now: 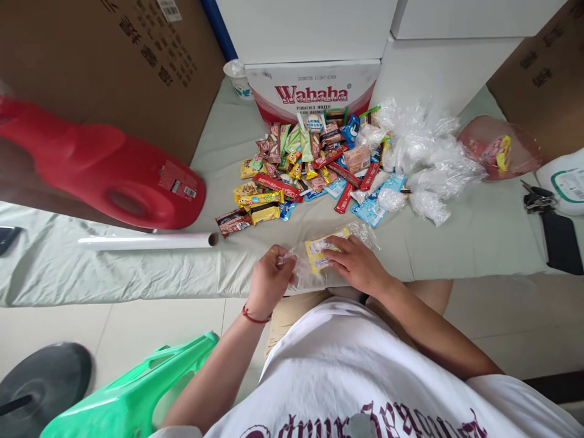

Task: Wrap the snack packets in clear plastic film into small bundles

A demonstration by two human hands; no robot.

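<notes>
A flat snack packet with a yellow border and pale label (316, 248) lies on clear plastic film (301, 272) near the table's front edge. My left hand (272, 274) is closed in a pinch on the film's left end. Over the packet's right part rests my right hand (353, 260), fingers apart and pressed on its top. More crumpled film (365, 234) sticks out beyond that hand. Just past both hands, a heap of mixed wrapped snacks (310, 164) is spread on the cloth.
Behind the snacks stands a Wahaha carton (314, 91). Crumpled clear plastic (424, 152) and a pink dish (520, 143) are to the right, with keys (538, 199) and a black phone-like object (562, 240). At left are a film roll (150, 241), red jug (137, 176) and green stool (118, 389).
</notes>
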